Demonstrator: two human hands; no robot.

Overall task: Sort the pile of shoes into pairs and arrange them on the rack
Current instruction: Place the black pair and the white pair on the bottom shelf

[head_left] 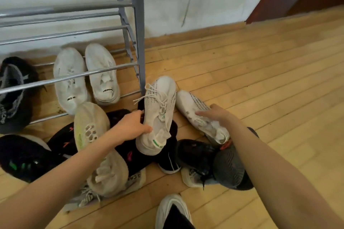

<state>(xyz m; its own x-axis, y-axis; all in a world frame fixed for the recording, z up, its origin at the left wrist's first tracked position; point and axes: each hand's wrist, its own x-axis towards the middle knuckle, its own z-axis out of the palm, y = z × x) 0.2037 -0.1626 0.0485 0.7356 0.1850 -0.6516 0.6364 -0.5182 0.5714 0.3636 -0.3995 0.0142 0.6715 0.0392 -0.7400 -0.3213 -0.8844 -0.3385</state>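
Head view: rack stands upper left against the wall; its lowest tier carries a white pair and, far left, a dark shoe. Pile lies unsorted on the floor in front of it. Step in hand, as judged: matching a further pair. Knit shoe sits over the pile, long axis running from the person toward the rack post, toe away, heel near. Mate lies just beside it at the pile's right edge, long axis diagonal, toe up-left, heel down-right. Left hand: grip closed round the knit shoe's side. Right hand: laid on the mate, fingers fairly straight, grip not closed. Next move calls for closing the right grip, lifting both, turning the toes parallel and seating them on a free tier.
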